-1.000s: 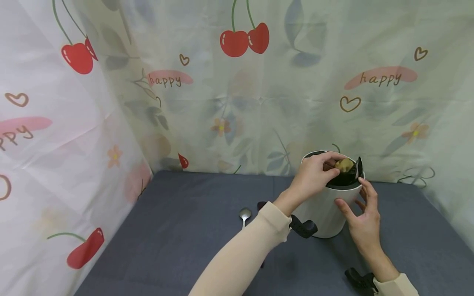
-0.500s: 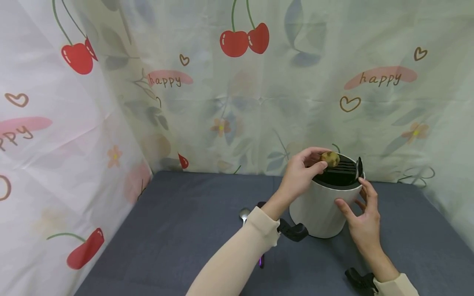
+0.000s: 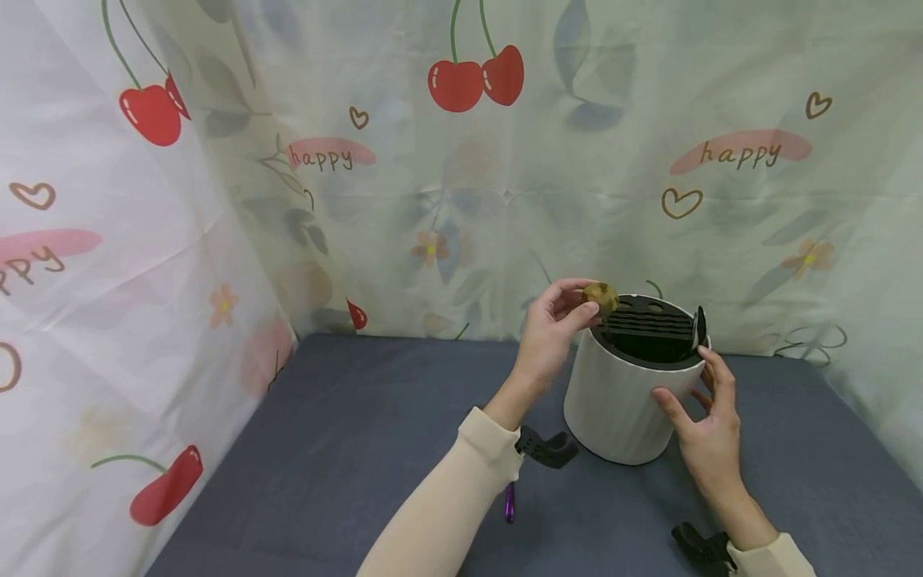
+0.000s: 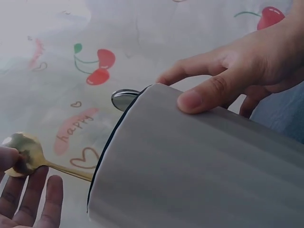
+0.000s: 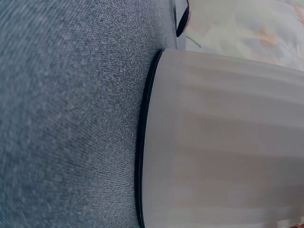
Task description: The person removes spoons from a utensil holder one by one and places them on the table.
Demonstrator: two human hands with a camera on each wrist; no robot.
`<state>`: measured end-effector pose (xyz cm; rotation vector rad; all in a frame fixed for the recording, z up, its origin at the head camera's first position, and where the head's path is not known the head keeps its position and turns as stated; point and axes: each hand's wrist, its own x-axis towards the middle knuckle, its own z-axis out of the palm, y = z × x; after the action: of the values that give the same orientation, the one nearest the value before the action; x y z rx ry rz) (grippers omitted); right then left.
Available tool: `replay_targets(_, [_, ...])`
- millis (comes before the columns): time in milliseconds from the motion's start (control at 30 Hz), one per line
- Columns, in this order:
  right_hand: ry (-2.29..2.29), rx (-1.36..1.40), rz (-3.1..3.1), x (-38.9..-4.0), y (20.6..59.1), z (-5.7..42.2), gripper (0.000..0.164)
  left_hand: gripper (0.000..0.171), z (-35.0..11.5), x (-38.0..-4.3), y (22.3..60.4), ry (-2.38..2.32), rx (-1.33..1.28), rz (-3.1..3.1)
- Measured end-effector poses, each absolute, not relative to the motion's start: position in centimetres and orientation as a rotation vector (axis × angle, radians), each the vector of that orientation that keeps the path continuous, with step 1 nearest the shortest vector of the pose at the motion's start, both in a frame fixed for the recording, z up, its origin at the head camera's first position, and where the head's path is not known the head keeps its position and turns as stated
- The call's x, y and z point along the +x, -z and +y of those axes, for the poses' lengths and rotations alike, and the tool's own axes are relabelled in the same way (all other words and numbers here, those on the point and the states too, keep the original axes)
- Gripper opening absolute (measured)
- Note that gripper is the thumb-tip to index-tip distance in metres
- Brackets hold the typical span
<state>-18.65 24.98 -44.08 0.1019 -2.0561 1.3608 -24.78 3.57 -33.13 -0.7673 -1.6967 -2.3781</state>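
A light grey cylindrical utensil holder [image 3: 622, 409] with a black slotted insert [image 3: 645, 320] stands upright on the table. My left hand [image 3: 544, 340] pinches the bowl of a gold spoon [image 3: 602, 298] at the holder's upper left. In the left wrist view, the gold spoon's handle [image 4: 69, 170] runs down inside the rim. My right hand [image 3: 710, 433] grips the holder's right side, thumb on the front wall and fingers near the rim. Close to those fingers, a silver spoon [image 4: 125, 99] sticks up out of the holder. The right wrist view shows the holder's wall and black base edge, not the hand.
On the dark grey tablecloth [image 3: 375, 449] lies something with a purple handle [image 3: 510, 503], partly hidden by the left sleeve [image 3: 447, 489]. Patterned curtains [image 3: 404, 200] hang behind and at the left. Each wrist carries a black strap mount [image 3: 551, 449].
My left hand has moved left with the gold spoon's bowl, from over the holder's opening to its left rim, uncovering the slots. The forearm now covers the silver spoon on the table. Right hand unmoved.
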Motion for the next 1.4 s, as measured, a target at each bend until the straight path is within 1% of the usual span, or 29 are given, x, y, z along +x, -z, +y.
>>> replay_targets(367, [-1.364, 0.101, -2.06, -18.6, 44.1, 25.0, 0.087, 0.027, 2.5, -24.6, 32.9, 2.521, -0.726, -1.512])
replay_targets(633, [-1.379, 0.1, -2.063, -18.5, 44.0, 25.0, 0.087, 0.026, 2.2, -24.3, 31.9, 2.592, -0.674, -1.361])
replay_targets(1133, [-1.383, 0.088, -2.071, -18.6, 44.0, 25.1, 0.087, 0.021, -0.7, -24.7, 31.0, 2.605, -0.621, -1.163])
replay_targets(1400, [-1.388, 0.089, -2.074, -18.5, 44.0, 25.0, 0.087, 0.019, -3.6, -25.6, 31.3, 2.638, -0.579, -1.034])
